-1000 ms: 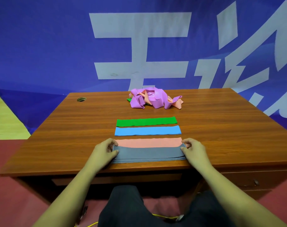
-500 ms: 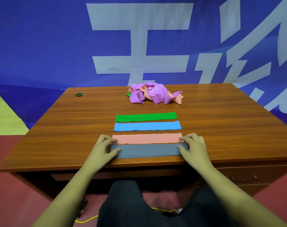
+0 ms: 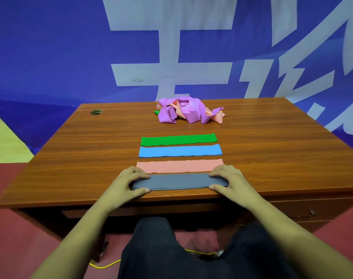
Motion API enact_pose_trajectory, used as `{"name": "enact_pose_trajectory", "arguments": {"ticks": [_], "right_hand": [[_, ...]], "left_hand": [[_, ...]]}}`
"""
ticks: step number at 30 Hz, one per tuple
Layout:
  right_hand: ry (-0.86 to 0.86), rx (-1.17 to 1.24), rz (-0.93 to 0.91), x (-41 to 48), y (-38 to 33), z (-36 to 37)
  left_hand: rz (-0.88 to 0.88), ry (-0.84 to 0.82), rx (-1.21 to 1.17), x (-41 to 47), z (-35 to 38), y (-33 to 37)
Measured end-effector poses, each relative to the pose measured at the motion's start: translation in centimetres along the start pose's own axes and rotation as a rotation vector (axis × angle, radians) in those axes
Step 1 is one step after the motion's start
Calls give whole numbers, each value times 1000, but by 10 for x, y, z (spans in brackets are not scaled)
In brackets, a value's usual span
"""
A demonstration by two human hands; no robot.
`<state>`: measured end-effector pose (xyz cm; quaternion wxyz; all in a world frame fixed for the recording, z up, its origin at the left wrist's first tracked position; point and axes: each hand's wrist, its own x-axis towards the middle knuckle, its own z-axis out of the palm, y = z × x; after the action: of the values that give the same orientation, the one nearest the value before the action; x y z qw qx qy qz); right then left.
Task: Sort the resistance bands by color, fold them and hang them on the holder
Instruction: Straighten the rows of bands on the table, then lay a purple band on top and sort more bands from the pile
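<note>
Hands on a folded grey band [image 3: 179, 181] that lay flat along the near edge of the wooden desk [image 3: 272, 148]. The left hand [image 3: 123, 186] gripped the band's left end and the right hand [image 3: 230, 182] its right end, so the two hands were well apart. In each, bent fingers lay over the top of the band and the thumb sat against its near side.

Farther in from the desk's near edge, three more folded bands lay in parallel rows. A salmon band [image 3: 179, 166] lay just beyond the grey one, followed by a blue band [image 3: 180, 151] and a green band [image 3: 178, 139]. Toward the desk's far edge rested a loose heap of purple and salmon bands [image 3: 189, 113], with a green tip showing at its left. A round cable hole [image 3: 96, 111] marked the desk's far-left corner. Behind the desk hung a blue banner [image 3: 50, 47] with pale characters. Below the desk, a yellow cable [image 3: 105, 265] ran across the red floor.
</note>
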<state>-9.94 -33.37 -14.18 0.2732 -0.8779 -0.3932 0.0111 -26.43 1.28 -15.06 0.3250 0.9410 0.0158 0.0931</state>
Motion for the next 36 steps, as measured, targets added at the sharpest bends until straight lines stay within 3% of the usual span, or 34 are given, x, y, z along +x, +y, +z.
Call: {"name": "enact_pose_trajectory", "arguments": {"ticks": [10, 16, 23, 29, 36], "right_hand": [[13, -26, 16, -2, -3, 2], [127, 6, 1, 24, -7, -18], [102, -28, 166, 119, -17, -36], [87, -56, 275, 192, -5, -41], [119, -95, 242, 264, 8, -26]], "left_hand": [[16, -16, 6, -3, -3, 3], [35, 157, -83, 17, -14, 28], [-90, 245, 102, 122, -23, 46], [-174, 227, 105, 213, -20, 49], [-229, 176, 177, 291, -11, 11]]}}
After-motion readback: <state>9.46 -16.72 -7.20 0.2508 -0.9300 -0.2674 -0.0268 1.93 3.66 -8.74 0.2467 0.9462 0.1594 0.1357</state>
